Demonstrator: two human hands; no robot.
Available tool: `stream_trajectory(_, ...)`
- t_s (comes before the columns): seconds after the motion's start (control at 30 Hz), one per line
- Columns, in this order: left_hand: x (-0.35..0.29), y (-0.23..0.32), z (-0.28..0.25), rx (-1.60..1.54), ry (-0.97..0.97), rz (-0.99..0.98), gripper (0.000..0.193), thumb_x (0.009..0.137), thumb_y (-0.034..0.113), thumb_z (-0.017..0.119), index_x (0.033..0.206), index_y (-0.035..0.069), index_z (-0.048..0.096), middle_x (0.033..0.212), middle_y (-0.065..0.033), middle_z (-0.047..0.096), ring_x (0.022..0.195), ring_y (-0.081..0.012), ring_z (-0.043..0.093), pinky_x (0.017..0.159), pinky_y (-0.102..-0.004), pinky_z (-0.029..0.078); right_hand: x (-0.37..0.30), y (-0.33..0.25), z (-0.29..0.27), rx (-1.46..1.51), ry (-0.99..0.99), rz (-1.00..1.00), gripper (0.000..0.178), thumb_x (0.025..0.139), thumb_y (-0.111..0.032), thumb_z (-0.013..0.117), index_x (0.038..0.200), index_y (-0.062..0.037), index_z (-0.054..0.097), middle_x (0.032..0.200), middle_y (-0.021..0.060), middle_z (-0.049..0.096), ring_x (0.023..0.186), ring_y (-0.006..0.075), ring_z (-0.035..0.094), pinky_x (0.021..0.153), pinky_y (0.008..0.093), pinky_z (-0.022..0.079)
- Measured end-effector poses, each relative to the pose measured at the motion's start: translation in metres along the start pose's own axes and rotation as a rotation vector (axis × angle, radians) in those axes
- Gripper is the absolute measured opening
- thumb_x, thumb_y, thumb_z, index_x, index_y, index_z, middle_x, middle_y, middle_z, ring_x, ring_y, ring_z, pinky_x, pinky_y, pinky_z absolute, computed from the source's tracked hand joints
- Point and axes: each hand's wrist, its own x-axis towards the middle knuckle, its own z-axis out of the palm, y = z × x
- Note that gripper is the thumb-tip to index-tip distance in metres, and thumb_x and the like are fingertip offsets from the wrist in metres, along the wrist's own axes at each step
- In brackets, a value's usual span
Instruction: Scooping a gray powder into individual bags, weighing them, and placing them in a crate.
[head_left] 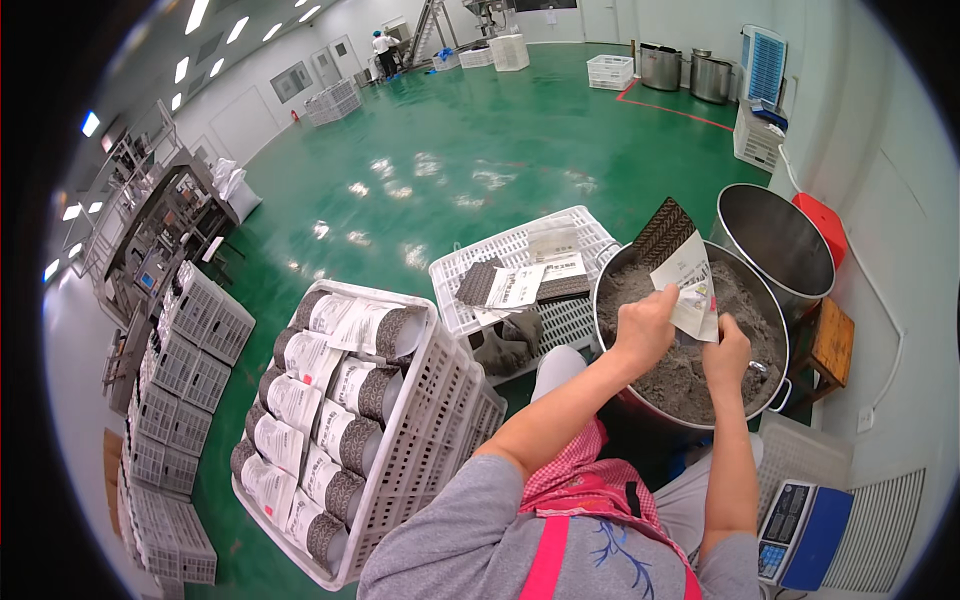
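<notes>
Both my hands hold an empty-looking pouch (pixel 684 268), white with a dark brown patterned end, tilted upright above a large steel pot (pixel 640 398). My left hand (pixel 646 324) pinches its left edge. My right hand (pixel 727 354) grips the lower right corner. Grey-brown powder (pixel 672 378) fills much of the pot, and a shiny metal piece, perhaps a scoop, pokes out beside my right hand. Left of the pot, several flat pouches (pixel 515 287) lie on an upturned white crate (pixel 450 312). A white crate (pixel 440 400) further left holds rows of filled pouches (pixel 345 435).
Behind the pot stands a second steel pot (pixel 775 240) with a red container (pixel 822 228) and a wooden stool (pixel 832 340) near it. A blue-and-white scale (pixel 800 535) sits at lower right. Stacked crates (pixel 200 330) line the left. Far back, a person (pixel 384 52) stands near machinery.
</notes>
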Motion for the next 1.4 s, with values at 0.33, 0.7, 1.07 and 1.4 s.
stream_trajectory(0.33,-0.026,0.014,0.025,0.007,-0.027,0.171,0.020,0.070,0.002,0.062,0.086,0.007,0.051,0.068,-0.0106,0.058,0.062,-0.0306,0.065,0.050,-0.0424,0.049,-0.039,0.000,0.005,1.695,0.001,0.891,0.034,0.104,-0.027,0.050,0.123,-0.0008,0.060,0.119,0.0135,0.066,0.106,0.0222,0.065,0.090,0.0360,0.053)
stream_trajectory(0.7,-0.060,0.081,0.020,0.025,-0.121,0.282,0.018,0.072,0.010,0.065,0.082,0.009,0.050,0.067,-0.0071,0.054,0.056,-0.0243,0.061,0.048,-0.0375,0.047,-0.002,0.012,0.004,1.542,-0.171,0.544,0.044,0.105,-0.024,0.049,0.144,-0.0032,0.046,0.141,0.0104,0.054,0.128,0.0227,0.053,0.108,0.0368,0.044)
stream_trajectory(1.07,-0.096,0.097,0.017,-0.089,-0.159,0.203,0.011,0.077,0.005,0.062,0.085,0.008,0.055,0.064,-0.0076,0.053,0.054,-0.0267,0.060,0.047,-0.0393,0.047,-0.017,0.036,-0.009,1.585,-0.397,0.549,0.044,0.105,-0.024,0.049,0.144,-0.0037,0.046,0.142,0.0108,0.053,0.129,0.0227,0.053,0.107,0.0377,0.045)
stream_trajectory(1.4,-0.016,-0.015,-0.010,-0.374,-0.150,-0.232,0.016,0.095,0.010,0.061,0.107,0.000,0.060,0.101,-0.0091,0.062,0.096,-0.0200,0.058,0.083,-0.0324,0.046,-0.065,0.050,-0.023,1.622,-0.589,0.581,0.045,0.104,-0.024,0.048,0.144,-0.0042,0.046,0.143,0.0111,0.052,0.129,0.0227,0.053,0.107,0.0385,0.046)
